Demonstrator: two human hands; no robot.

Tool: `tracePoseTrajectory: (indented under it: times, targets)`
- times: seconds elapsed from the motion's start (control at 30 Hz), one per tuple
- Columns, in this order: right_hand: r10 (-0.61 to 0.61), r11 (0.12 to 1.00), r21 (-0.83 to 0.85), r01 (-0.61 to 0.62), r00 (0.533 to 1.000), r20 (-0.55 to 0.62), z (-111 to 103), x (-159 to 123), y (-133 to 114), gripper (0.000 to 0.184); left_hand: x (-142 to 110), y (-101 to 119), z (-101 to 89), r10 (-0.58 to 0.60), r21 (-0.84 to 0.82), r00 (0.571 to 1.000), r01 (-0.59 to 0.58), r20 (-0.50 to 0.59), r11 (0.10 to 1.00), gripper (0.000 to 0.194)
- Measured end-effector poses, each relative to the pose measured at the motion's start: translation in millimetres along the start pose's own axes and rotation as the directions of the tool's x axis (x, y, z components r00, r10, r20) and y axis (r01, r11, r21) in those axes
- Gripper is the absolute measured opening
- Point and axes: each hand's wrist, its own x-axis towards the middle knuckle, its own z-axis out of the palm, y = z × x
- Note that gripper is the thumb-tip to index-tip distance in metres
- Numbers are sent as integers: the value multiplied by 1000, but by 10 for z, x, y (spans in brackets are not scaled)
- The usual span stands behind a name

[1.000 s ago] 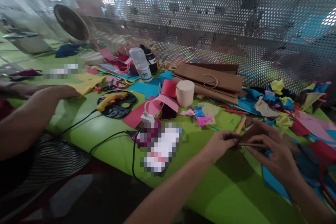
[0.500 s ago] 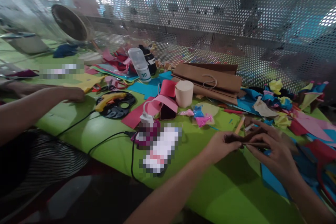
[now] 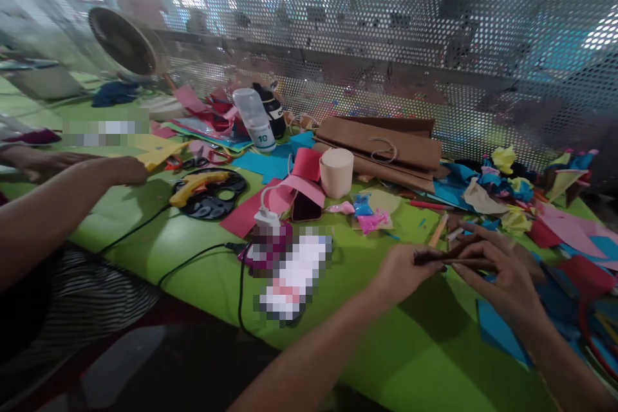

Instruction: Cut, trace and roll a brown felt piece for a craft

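My left hand (image 3: 408,270) pinches the near end of a thin piece of brown paper (image 3: 470,261), which looks folded or rolled. On its other side, my right hand (image 3: 505,280) has its fingers closed along the same piece. Both hands are held just above the green table, and their shadow falls below them. Behind the fingers lie an orange stick (image 3: 438,230) and a whitish stick, partly hidden. Blue paper (image 3: 502,331) lies under my right wrist. Just beyond my left hand are small pink and blue plastic-wrapped lumps (image 3: 371,220).
A co-worker's hand (image 3: 128,170) rests by yellow paper at left. A yellow glue gun (image 3: 200,187) lies on a black palette. A power strip with cables (image 3: 265,251) and a blurred phone (image 3: 297,277) sit mid-table. Brown paper (image 3: 376,148), a cream cylinder (image 3: 337,172) and a bottle (image 3: 254,119) stand behind.
The view has shifted slightly. My fingers have adjusted a little on the brown paper, which both hands keep hold of. The co-worker's hand has moved slightly left.
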Motion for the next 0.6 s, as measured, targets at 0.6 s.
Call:
tracePoseTrajectory:
  times: [0.6]
  targets:
    - [-12, 999, -32, 12, 1000, 0, 0, 16, -60, 22, 18, 46, 31, -111, -347, 993, 94, -29, 933, 34]
